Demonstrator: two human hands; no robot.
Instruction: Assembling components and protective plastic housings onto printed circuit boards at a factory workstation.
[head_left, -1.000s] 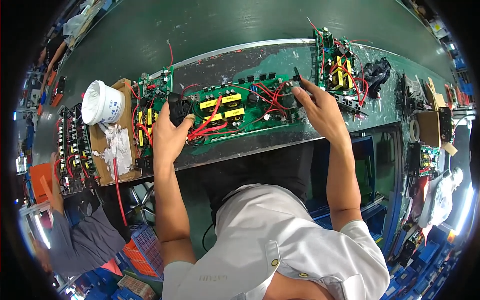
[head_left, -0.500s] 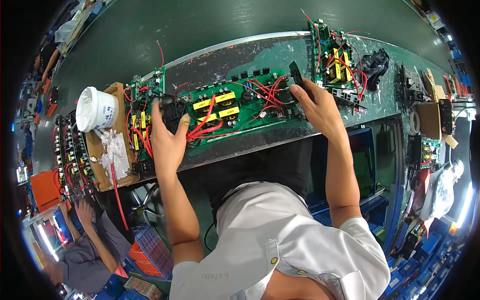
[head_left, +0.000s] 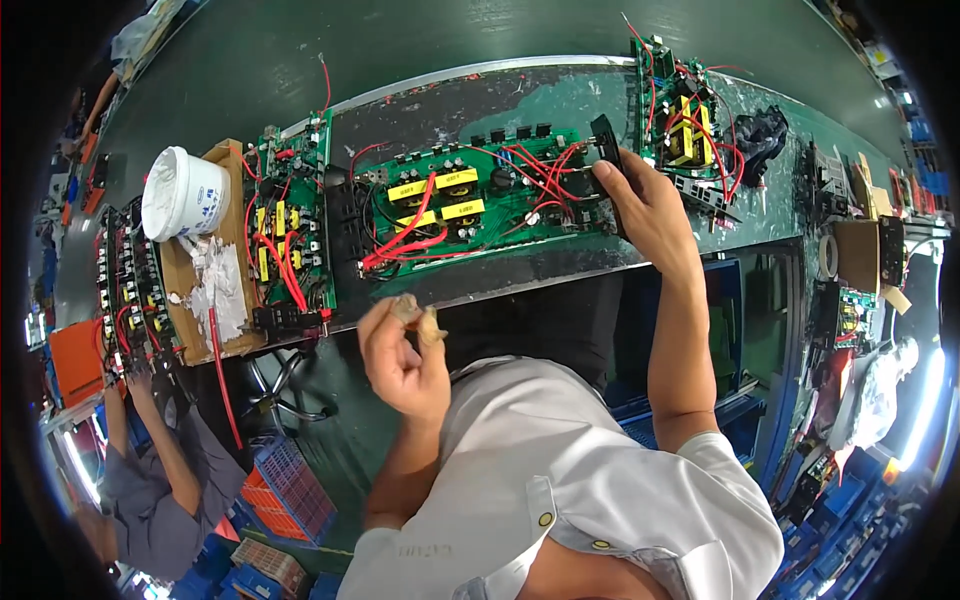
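Note:
A long green circuit board point(head_left: 490, 190) with yellow-wrapped transformers point(head_left: 447, 188) and red wires lies on the bench in front of me. My right hand point(head_left: 650, 212) grips the upright black end panel point(head_left: 607, 150) at the board's right end, thumb on its near face. Another black end piece point(head_left: 343, 215) stands at the board's left end. Below the bench edge, my left hand point(head_left: 405, 360) is raised in front of my shirt, fingers curled, thumb and index tips slightly apart. Tan coverings sit on those two tips. Nothing held shows in it.
Further boards lie left point(head_left: 290, 220) and right point(head_left: 685, 130). A white tub point(head_left: 185, 195) of white paste stands in a cardboard tray point(head_left: 240, 255). A crumpled black bag point(head_left: 762, 135) lies far right. A co-worker point(head_left: 165, 480) sits at lower left near stacked crates point(head_left: 290, 490).
My left hand has let go of the black end piece on the left and come down toward my body. My right hand stays on the right panel. The view has shifted slightly.

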